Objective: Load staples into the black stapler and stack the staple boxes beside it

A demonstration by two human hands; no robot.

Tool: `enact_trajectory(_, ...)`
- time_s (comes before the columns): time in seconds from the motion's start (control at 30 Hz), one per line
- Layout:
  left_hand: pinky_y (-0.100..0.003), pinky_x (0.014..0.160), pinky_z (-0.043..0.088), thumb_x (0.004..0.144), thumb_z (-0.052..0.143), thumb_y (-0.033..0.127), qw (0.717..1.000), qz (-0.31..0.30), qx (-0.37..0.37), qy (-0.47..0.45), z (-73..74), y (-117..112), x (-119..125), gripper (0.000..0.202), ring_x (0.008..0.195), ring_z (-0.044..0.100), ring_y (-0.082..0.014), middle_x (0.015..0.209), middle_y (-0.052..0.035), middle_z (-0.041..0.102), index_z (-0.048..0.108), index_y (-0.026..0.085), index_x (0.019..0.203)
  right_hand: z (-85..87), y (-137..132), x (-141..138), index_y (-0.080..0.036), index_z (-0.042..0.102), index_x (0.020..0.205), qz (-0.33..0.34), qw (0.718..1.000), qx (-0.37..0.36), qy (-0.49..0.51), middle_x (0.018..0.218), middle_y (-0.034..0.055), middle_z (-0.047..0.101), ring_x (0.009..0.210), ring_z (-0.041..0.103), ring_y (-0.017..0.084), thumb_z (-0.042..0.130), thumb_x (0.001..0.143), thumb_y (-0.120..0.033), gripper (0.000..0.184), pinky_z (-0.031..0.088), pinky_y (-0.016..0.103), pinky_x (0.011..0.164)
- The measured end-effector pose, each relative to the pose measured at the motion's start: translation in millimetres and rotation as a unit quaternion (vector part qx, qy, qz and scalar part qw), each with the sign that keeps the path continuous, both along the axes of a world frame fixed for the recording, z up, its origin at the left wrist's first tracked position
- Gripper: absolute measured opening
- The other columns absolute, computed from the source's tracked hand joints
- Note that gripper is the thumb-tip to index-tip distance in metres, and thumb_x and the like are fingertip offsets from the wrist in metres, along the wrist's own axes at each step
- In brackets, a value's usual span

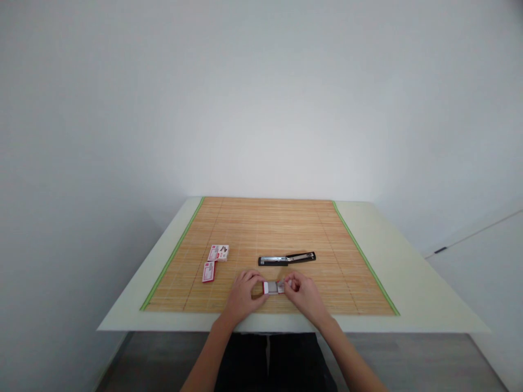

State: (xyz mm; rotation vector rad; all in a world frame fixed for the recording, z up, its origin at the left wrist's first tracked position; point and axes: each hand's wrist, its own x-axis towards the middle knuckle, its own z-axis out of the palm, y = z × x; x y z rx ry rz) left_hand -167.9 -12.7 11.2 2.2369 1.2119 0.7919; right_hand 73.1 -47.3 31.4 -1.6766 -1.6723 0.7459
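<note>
Near the front edge of the bamboo mat lies a small open box of staples [272, 287], with grey rows of staples showing inside. My left hand [244, 293] grips its left end between thumb and fingers. At the box's right end my right hand [301, 291] has its fingertips pinched together; whatever is between them is too small to make out. Just beyond the box a black stapler [286, 259] lies opened out flat, its metal staple channel exposed and its two halves spread left and right.
Two closed red-and-white staple boxes, one farther back [218, 252] and one nearer [208, 271], lie on the left. The bamboo mat [269, 223] has green edging and covers much of the white table [420, 294]. Walls stand behind and beside it.
</note>
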Motion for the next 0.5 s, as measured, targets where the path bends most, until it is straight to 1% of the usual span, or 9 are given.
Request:
enact_trajectory(0.1, -0.045, 0.102, 0.045, 0.081, 0.078, 0.031, 1.000, -0.003, -0.001, 0.002, 0.0, -0.6, -1.0, 0.033, 0.117, 0.057, -0.0284, 0.120, -0.0046, 0.066, 0.071, 0.031, 0.113, -13.6, -9.5, 12.7, -0.021, 0.067, 0.093, -0.004, 0.999, 0.004, 0.033, 0.059, -0.0050, 0.055, 0.055, 0.053, 0.015, 0.057, 0.093, -0.038, 0.019, 0.035, 0.025, 0.056)
enact_trajectory(0.17, -0.045, 0.104, 0.045, 0.081, 0.079, 0.033, 1.000, -0.005, -0.009, -0.002, -0.7, -0.9, -3.1, 0.042, 0.119, 0.057, -0.0289, 0.124, -0.0047, 0.065, 0.068, 0.032, 0.121, -19.2, -14.0, 21.8, -0.021, 0.066, 0.096, -0.004, 1.000, -0.004, 0.024, 0.059, -0.0054, 0.054, 0.054, 0.052, 0.015, 0.057, 0.094, -0.041, 0.022, 0.035, 0.026, 0.056)
enact_trajectory(0.2, -0.046, 0.105, 0.045, 0.080, 0.079, 0.034, 1.000, -0.005, -0.014, -0.005, -1.2, -0.9, -4.5, 0.047, 0.120, 0.056, -0.0290, 0.126, -0.0047, 0.064, 0.067, 0.033, 0.125, -20.8, -15.8, 26.5, -0.021, 0.066, 0.100, -0.006, 1.000, -0.008, 0.014, 0.059, -0.0058, 0.054, 0.054, 0.052, 0.015, 0.057, 0.094, -0.042, 0.024, 0.036, 0.026, 0.056)
enact_trajectory(0.27, -0.045, 0.107, 0.044, 0.081, 0.080, 0.036, 1.000, -0.005, -0.025, -0.015, -2.2, 0.0, -7.4, 0.051, 0.122, 0.056, -0.0288, 0.128, -0.0042, 0.064, 0.065, 0.035, 0.130, -22.0, -18.0, 35.7, -0.020, 0.064, 0.116, -0.005, 1.000, -0.020, -0.007, 0.061, -0.0062, 0.057, 0.055, 0.054, 0.015, 0.059, 0.093, -0.042, 0.033, 0.037, 0.026, 0.057)
enact_trajectory(0.33, -0.045, 0.107, 0.044, 0.082, 0.079, 0.038, 0.999, -0.009, -0.035, -0.015, -2.2, 2.2, -9.0, 0.044, 0.121, 0.056, -0.0283, 0.126, -0.0035, 0.066, 0.068, 0.035, 0.125, -20.4, -18.2, 42.7, -0.020, 0.057, 0.135, 0.019, 0.999, -0.034, -0.022, 0.066, -0.0056, 0.062, 0.060, 0.058, 0.016, 0.063, 0.090, -0.040, 0.049, 0.040, 0.027, 0.061)
enact_trajectory(0.37, -0.044, 0.106, 0.044, 0.083, 0.079, 0.039, 0.999, -0.012, -0.039, -0.012, -1.6, 3.7, -8.9, 0.039, 0.119, 0.057, -0.0281, 0.124, -0.0033, 0.066, 0.071, 0.035, 0.121, -18.6, -17.5, 44.8, -0.021, 0.054, 0.140, 0.037, 0.998, -0.039, -0.025, 0.071, -0.0047, 0.064, 0.063, 0.061, 0.016, 0.064, 0.089, -0.038, 0.055, 0.042, 0.027, 0.063)
enact_trajectory(0.4, -0.044, 0.105, 0.044, 0.083, 0.079, 0.040, 0.999, -0.017, -0.044, -0.006, -0.5, 5.3, -8.1, 0.035, 0.118, 0.058, -0.0280, 0.122, -0.0031, 0.067, 0.073, 0.035, 0.116, -16.2, -16.3, 45.8, -0.021, 0.054, 0.142, 0.055, 0.997, -0.043, -0.027, 0.075, -0.0036, 0.067, 0.065, 0.062, 0.016, 0.065, 0.088, -0.035, 0.057, 0.043, 0.027, 0.064)
enact_trajectory(0.43, -0.043, 0.104, 0.043, 0.083, 0.079, 0.042, 0.999, -0.020, -0.048, 0.000, 1.0, 7.0, -6.4, 0.032, 0.116, 0.059, -0.0278, 0.120, -0.0030, 0.068, 0.075, 0.034, 0.113, -13.5, -14.8, 45.5, -0.022, 0.056, 0.141, 0.073, 0.996, -0.045, -0.026, 0.078, -0.0026, 0.068, 0.067, 0.062, 0.016, 0.065, 0.088, -0.033, 0.055, 0.043, 0.027, 0.065)
enact_trajectory(0.5, -0.043, 0.102, 0.043, 0.082, 0.080, 0.044, 0.998, -0.025, -0.057, 0.010, 4.8, 10.0, -0.7, 0.030, 0.113, 0.060, -0.0277, 0.117, -0.0029, 0.070, 0.076, 0.034, 0.111, -7.8, -11.5, 41.9, -0.022, 0.062, 0.133, 0.102, 0.993, -0.050, -0.020, 0.081, -0.0012, 0.069, 0.068, 0.062, 0.016, 0.063, 0.088, -0.029, 0.045, 0.043, 0.026, 0.064)
